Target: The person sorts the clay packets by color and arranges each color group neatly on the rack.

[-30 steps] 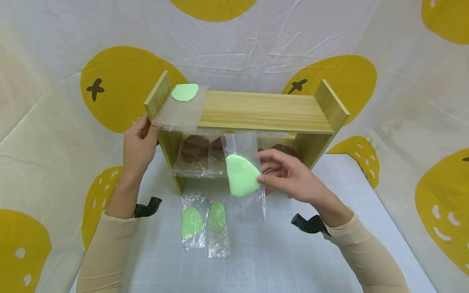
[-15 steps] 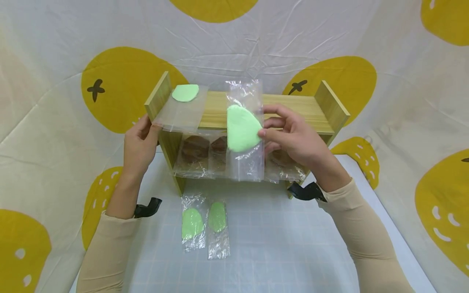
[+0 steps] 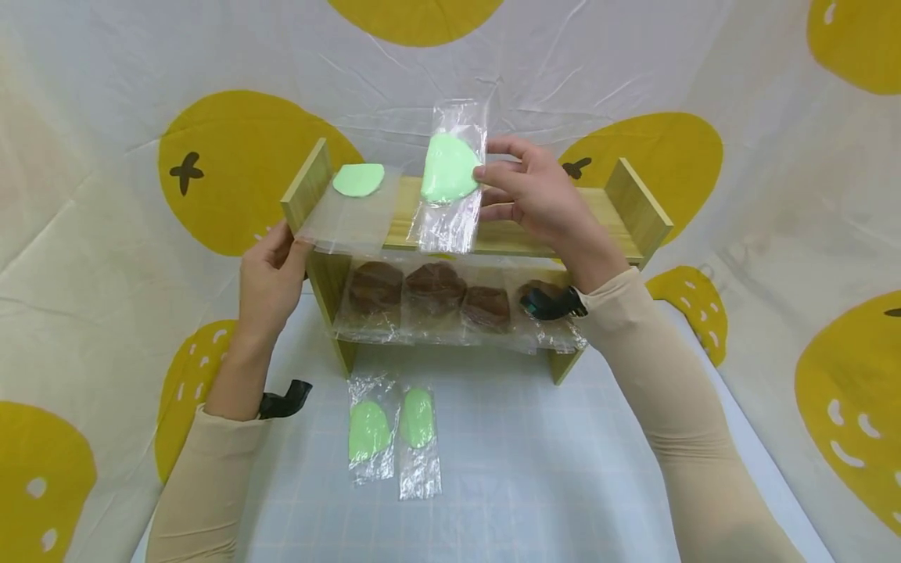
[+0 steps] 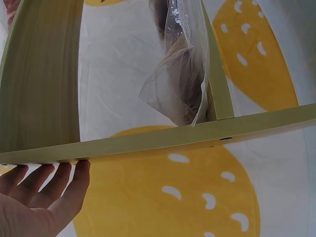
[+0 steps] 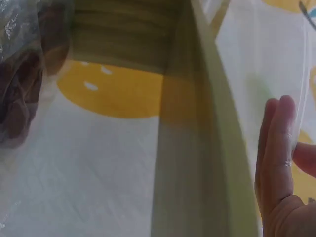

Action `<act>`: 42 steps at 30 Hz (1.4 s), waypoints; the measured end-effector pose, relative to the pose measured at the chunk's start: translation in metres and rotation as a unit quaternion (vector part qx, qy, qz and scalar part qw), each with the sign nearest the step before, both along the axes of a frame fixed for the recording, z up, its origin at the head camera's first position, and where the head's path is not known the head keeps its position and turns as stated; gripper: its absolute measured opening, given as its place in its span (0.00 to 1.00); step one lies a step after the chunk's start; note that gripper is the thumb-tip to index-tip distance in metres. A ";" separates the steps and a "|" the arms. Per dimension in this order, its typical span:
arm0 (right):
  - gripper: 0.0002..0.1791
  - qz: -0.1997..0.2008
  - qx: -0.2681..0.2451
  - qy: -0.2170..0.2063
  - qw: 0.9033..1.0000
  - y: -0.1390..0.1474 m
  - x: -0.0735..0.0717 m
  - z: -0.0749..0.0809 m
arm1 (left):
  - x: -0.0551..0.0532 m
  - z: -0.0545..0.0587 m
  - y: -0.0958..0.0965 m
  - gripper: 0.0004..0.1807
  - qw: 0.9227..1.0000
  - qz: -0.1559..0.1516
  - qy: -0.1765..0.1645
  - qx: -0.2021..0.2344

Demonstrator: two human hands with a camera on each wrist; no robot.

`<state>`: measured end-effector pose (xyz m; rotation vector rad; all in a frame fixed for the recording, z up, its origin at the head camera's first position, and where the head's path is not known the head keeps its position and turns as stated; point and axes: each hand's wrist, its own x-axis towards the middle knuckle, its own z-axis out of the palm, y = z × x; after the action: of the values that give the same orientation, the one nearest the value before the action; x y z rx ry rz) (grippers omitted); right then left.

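My right hand (image 3: 531, 188) pinches the edge of a clear plastic bag (image 3: 450, 227) holding a flat, pale green piece (image 3: 448, 168). The bag hangs upright before the top board of a small wooden shelf (image 3: 521, 227); in the right wrist view, the fingers (image 5: 279, 148) lie along the clear film. On the top board's left end lies another bag (image 3: 352, 223) with a green piece (image 3: 359, 180), its lower edge overhanging the front. My left hand (image 3: 271, 274) touches the shelf's left side panel; the left wrist view shows its fingertips (image 4: 81, 170) against the outer face.
Several bagged brown pieces (image 3: 434, 288) line the lower shelf board. Two smaller bags with green pieces (image 3: 369, 430) lie on the pale checked tabletop (image 3: 521, 469) in front. A white cloth with yellow shapes (image 3: 239, 164) hangs behind the shelf.
My right hand has lifted the bagged green piece from in front of the lower board up to the top board. My left hand has stayed at the left side panel.
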<state>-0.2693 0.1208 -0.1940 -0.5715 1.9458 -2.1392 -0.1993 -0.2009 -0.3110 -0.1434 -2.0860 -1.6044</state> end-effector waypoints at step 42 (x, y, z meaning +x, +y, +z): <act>0.31 -0.062 0.232 0.153 0.959 -0.038 -0.009 -0.019 | 0.004 0.000 -0.001 0.24 1.000 0.020 -0.004 -0.012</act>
<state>-0.2779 0.0833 -0.2129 -0.7318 2.6016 -1.6319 -0.1953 -0.2023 -0.3114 -0.1038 -2.1011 -1.5606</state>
